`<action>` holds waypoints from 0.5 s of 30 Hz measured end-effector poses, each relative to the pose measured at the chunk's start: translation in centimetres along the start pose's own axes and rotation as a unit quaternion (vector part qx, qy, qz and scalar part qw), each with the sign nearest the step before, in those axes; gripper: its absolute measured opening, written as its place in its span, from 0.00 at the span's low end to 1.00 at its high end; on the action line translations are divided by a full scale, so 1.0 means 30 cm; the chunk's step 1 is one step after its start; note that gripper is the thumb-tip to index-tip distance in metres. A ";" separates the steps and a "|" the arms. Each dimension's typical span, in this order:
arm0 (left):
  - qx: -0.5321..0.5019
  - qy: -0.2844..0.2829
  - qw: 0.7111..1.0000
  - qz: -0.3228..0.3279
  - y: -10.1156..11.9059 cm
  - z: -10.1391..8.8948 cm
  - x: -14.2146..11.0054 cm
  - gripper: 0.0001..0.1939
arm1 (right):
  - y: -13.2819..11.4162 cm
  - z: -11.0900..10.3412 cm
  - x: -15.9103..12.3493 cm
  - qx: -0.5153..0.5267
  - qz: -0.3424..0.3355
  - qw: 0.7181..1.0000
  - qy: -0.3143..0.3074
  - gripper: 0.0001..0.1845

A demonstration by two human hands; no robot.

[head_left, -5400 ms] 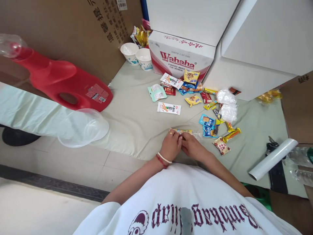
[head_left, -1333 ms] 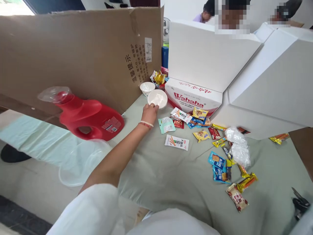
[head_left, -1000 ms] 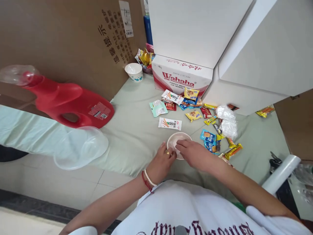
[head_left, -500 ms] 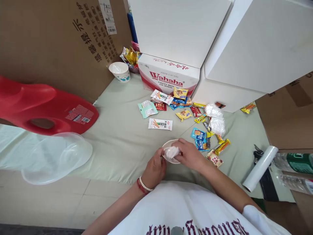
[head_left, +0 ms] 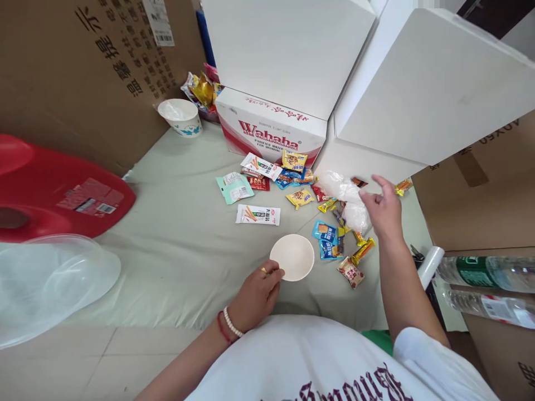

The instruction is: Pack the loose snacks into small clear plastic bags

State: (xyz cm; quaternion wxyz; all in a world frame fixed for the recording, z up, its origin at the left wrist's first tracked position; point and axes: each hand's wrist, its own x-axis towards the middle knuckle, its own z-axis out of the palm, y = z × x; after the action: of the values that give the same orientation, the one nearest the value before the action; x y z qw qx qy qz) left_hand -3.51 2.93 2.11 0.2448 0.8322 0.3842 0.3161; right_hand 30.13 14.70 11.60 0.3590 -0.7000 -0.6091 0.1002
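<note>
A plain white paper bowl point(head_left: 297, 257) stands on the cloth in front of me, its inside bare. My left hand point(head_left: 259, 289) pinches the near-left rim between thumb and fingers. Off to the right, my right hand point(head_left: 382, 210) is raised with its fingers apart and nothing visible in them. Just left of it are crumpled clear plastic bags point(head_left: 340, 186) and a whitish plastic bundle point(head_left: 356, 216). Blue snack packets point(head_left: 328, 239), a cream-coloured packet point(head_left: 351, 272) and a yellow-wrapped bar point(head_left: 363, 252) lie between the bowl and my right forearm.
A Wahaha carton point(head_left: 271, 128) stands behind more snacks, including a white stick packet point(head_left: 258, 215) and a green pouch point(head_left: 234, 187). A patterned paper cup point(head_left: 184, 118) is back left. A red jug point(head_left: 83, 195) and clear plastic lid point(head_left: 71, 278) occupy the left; bottles point(head_left: 480, 273) lie right.
My right hand has left the bowl, moving right and away from me to the plastic bags. Crumpled plastic is out of the bowl, and more lies among the bags. My left hand still holds the rim.
</note>
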 end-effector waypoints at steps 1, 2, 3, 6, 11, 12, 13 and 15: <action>-0.017 -0.013 1.000 -0.003 0.001 -0.003 0.007 0.14 | -0.035 -0.023 -0.072 0.031 -0.041 0.996 -0.069 0.30; -0.037 -0.026 0.999 -0.005 0.003 -0.005 0.016 0.14 | -0.072 -0.040 -0.152 0.051 -0.100 0.978 -0.177 0.29; -0.059 -0.039 0.997 -0.004 0.006 -0.005 0.028 0.14 | -0.106 -0.051 -0.235 0.057 -0.165 0.942 -0.286 0.29; -0.134 -0.071 0.988 0.023 0.022 0.006 0.070 0.15 | -0.157 -0.061 -0.445 0.000 -0.217 0.882 -0.419 0.20; -0.150 -0.040 0.986 0.068 0.030 0.028 0.133 0.21 | 0.011 -0.234 -0.553 -0.018 -0.068 0.944 -0.323 0.13; -0.135 -0.024 0.989 0.057 0.022 0.027 0.141 0.22 | 0.073 -0.299 -0.535 -0.040 -0.025 0.964 -0.262 0.12; -0.121 -0.008 0.992 0.038 0.011 0.023 0.147 0.21 | 0.137 -0.364 -0.501 -0.075 0.026 0.977 -0.200 0.12; -0.099 0.026 0.995 -0.016 -0.019 0.012 0.151 0.15 | 0.264 -0.471 -0.385 -0.168 0.137 0.971 -0.099 0.16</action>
State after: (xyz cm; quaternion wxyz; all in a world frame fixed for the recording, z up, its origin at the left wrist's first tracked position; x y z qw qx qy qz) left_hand -1.23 6.80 3.04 0.3206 0.7892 0.3708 0.3699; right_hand 41.74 -1.35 13.44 0.1569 -0.8138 -0.5480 0.1132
